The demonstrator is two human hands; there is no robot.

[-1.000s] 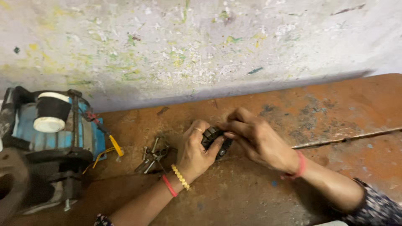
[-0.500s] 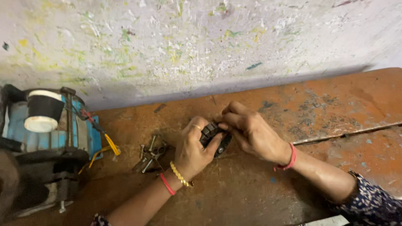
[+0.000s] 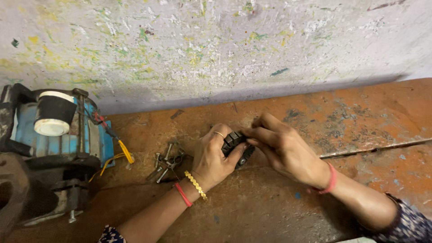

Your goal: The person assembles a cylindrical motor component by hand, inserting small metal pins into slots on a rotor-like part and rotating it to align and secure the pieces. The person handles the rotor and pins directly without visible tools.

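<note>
On rusty bench (image 3: 279, 211), black toothed part (image 3: 236, 143) pinched between left hand (image 3: 215, 157), right hand (image 3: 284, 150) grips

Packages: none in view. Labels: none in view. Signs: none in view. Screens: none in view. Nothing of these kinds lies near the fingers, to either side of them, or beyond them toward the wall.
</note>
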